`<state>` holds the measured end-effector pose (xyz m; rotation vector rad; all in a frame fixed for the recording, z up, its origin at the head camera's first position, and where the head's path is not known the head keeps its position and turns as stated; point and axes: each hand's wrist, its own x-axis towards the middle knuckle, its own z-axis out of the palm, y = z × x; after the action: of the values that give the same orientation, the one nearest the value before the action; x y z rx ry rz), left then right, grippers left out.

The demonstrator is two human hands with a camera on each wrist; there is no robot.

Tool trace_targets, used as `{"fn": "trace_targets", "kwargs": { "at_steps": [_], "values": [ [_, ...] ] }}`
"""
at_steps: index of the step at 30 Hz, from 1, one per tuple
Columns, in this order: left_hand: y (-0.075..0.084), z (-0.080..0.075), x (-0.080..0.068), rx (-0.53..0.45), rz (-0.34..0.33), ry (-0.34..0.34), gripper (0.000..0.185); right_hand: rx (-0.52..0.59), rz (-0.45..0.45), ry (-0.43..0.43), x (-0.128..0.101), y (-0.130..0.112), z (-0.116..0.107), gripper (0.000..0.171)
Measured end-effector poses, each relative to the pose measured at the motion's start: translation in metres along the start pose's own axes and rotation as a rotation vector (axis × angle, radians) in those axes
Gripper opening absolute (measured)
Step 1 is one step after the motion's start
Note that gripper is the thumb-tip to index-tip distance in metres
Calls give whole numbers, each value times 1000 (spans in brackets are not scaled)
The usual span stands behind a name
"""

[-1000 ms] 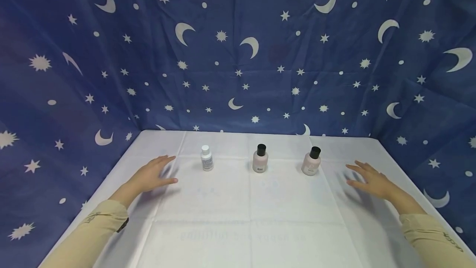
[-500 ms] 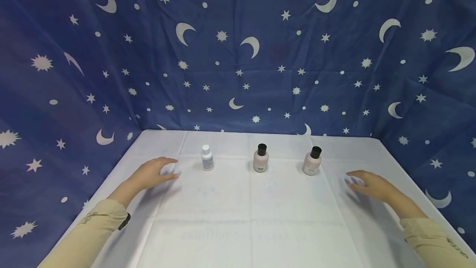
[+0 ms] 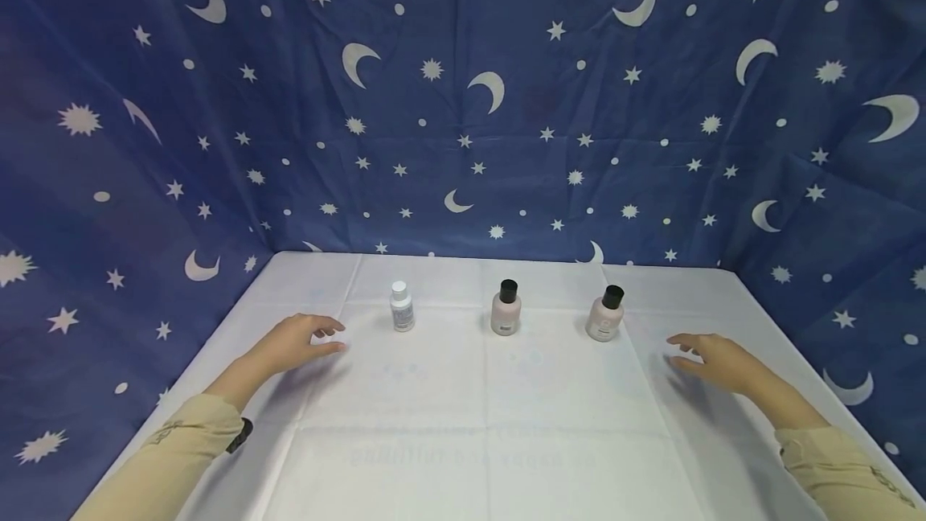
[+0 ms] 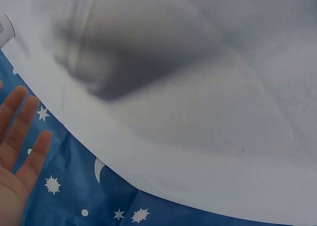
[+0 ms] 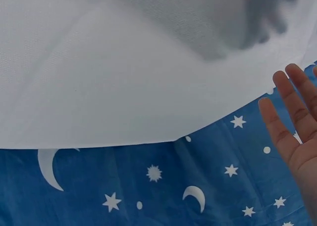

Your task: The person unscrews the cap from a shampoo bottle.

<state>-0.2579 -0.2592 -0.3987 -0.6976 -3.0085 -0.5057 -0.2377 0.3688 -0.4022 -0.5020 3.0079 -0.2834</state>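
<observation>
Three small bottles stand upright in a row across the table. The leftmost is a white bottle with a white cap (image 3: 402, 309); the middle one is a pale pink bottle with a black cap (image 3: 506, 310). At the right is a similar pink, black-capped bottle (image 3: 604, 315), leaning slightly in view. My left hand (image 3: 295, 342) hovers left of the white bottle, apart from it, fingers relaxed and holding nothing. To the right of the last bottle, my right hand (image 3: 723, 362) also floats with loose fingers and nothing in it. Both wrist views show spread fingers.
A white cloth with fold creases covers the table (image 3: 434, 400), and both hands cast shadows on it. A blue curtain (image 3: 521, 175) with moons and stars surrounds the back and sides. Part of a white bottle (image 4: 6, 30) shows at the left wrist view's edge.
The fingers of both hands have shifted slightly, bending a little more, and the right hand has moved slightly left. The bottles stay in place.
</observation>
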Motion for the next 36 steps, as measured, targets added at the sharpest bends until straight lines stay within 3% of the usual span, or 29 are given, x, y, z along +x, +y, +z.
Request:
{"fn": "trace_targets", "kwargs": {
  "at_steps": [6, 16, 23, 31, 36],
  "values": [
    [4, 2, -2, -14, -9, -43, 36, -36, -36, 23, -2, -10, -5, 35],
    [8, 3, -6, -24, 6, -34, 35, -57, -65, 51, -2, -21, -8, 34],
    [11, 5, -8, -27, -6, -1, 33, -32, -54, 44, -3, -30, -5, 36],
    [14, 4, -10, -36, 3, 31, 34, -29, -72, 139, -5, -41, -6, 34],
    [15, 3, -8, -51, -19, 66, 32, -26, -105, 151, -4, -54, -7, 34]
  ]
}}
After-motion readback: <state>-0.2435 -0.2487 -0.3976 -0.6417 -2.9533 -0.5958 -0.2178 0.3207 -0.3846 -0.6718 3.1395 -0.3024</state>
